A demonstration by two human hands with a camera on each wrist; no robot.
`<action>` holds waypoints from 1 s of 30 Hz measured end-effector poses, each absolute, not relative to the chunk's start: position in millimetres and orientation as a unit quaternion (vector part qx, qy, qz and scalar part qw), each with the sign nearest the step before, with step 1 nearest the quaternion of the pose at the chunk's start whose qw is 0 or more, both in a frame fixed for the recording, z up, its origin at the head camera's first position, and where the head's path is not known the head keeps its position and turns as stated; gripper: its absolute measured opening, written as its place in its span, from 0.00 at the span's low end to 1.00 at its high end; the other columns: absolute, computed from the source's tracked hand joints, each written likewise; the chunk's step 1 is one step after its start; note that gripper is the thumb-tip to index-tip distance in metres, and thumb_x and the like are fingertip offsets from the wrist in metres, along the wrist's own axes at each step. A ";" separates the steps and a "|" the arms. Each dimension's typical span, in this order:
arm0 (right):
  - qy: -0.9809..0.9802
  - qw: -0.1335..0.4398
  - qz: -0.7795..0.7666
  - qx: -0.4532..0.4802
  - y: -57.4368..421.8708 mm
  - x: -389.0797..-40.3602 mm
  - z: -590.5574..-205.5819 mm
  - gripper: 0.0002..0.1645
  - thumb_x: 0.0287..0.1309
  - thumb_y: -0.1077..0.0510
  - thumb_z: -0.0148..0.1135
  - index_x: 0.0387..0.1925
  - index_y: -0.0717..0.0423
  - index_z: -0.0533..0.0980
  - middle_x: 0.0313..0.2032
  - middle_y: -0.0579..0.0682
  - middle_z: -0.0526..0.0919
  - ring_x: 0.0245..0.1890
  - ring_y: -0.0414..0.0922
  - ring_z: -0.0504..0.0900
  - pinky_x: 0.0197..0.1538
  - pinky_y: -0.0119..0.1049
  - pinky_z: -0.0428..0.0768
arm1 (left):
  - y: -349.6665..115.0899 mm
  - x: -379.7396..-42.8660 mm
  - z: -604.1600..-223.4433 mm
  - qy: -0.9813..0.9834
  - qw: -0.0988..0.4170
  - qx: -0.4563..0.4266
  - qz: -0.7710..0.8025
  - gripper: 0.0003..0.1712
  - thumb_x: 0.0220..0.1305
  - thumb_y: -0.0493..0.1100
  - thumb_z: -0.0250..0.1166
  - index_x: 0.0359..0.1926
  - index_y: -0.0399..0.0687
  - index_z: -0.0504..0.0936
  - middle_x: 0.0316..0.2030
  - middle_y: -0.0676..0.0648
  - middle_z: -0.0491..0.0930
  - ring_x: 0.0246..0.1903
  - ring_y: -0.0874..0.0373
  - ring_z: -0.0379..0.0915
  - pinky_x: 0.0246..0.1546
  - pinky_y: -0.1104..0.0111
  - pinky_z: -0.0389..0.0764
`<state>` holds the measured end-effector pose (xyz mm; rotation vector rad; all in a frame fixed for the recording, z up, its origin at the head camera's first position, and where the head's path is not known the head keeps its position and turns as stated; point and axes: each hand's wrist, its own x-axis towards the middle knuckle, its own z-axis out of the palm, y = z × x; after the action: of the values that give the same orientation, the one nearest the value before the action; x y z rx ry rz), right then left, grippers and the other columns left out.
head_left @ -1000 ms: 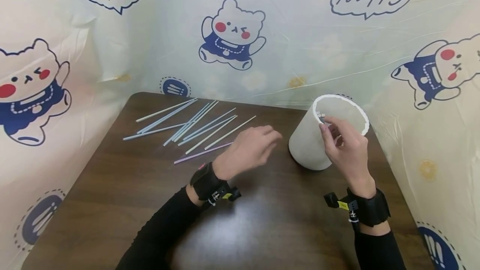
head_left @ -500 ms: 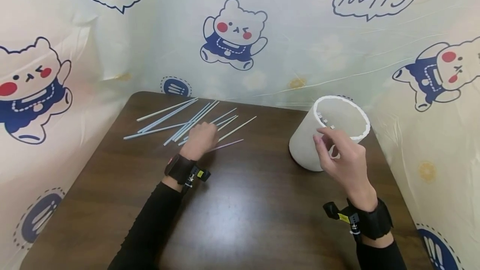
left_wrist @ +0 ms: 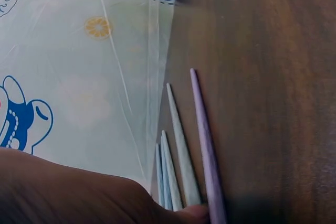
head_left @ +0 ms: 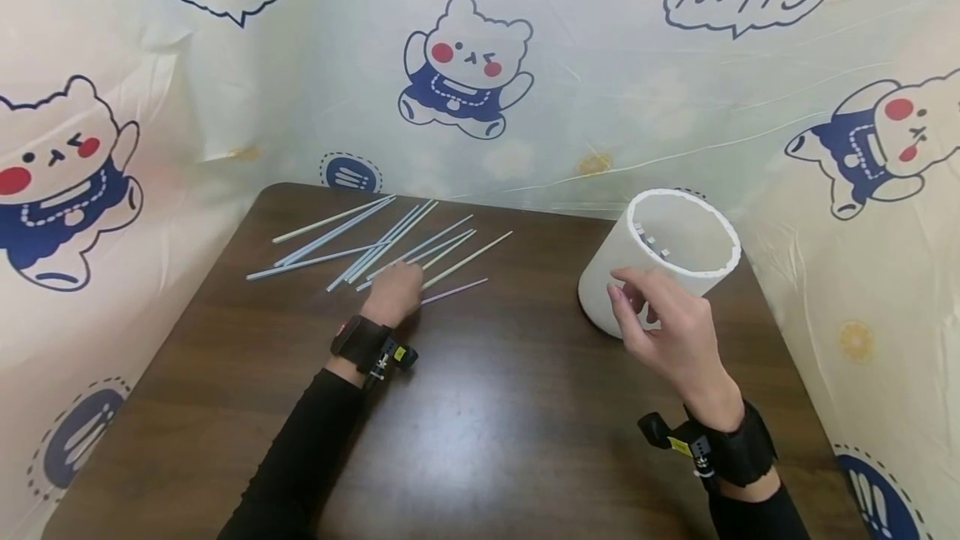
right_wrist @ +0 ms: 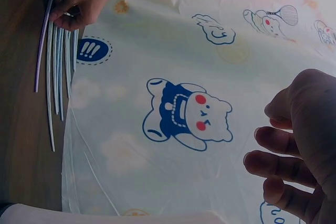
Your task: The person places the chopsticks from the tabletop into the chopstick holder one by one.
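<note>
L hand [head_left: 396,294] is laid on the near ends of the straws [head_left: 375,244], which are fanned out flat on the table [head_left: 487,423], far-left area. Fingers are curled down onto the bundle; in the R wrist view a few straws look pinched, but whether one is truly clamped can't be told. In the L wrist view, four or five straw tips, incl. a purple straw [left_wrist: 206,145], are seen running out from under the hand, flat on the wood.

R hand [head_left: 663,327] is held in the air just in front of the cup [head_left: 660,261], fingers loosely bent and apart, nothing gripped. Contact w/ cup wall can't be confirmed. Cup is stood upright at the table's far right, well apart from the straws; some straws are seen inside at the rim.

Backdrop: bear-print sheet [head_left: 465,65] behind the table.
</note>
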<state>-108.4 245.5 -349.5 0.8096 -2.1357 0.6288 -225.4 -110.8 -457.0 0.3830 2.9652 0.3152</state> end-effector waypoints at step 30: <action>-0.840 0.370 0.249 0.311 250.5 -109.7 -350.4 0.27 0.79 0.45 0.56 0.48 0.66 0.83 0.28 0.53 0.83 0.26 0.45 0.77 0.28 0.29 0.77 | -80.5 -193.5 -369.3 0.832 -0.340 0.331 0.287 0.05 0.72 0.28 0.65 0.45 0.35 0.84 0.37 0.40 0.86 0.36 0.47 0.84 0.39 0.60 0.87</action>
<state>-109.7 250.5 -350.4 0.7983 -2.1545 0.6382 -193.5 -80.5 -369.3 1.3489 3.3954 1.1702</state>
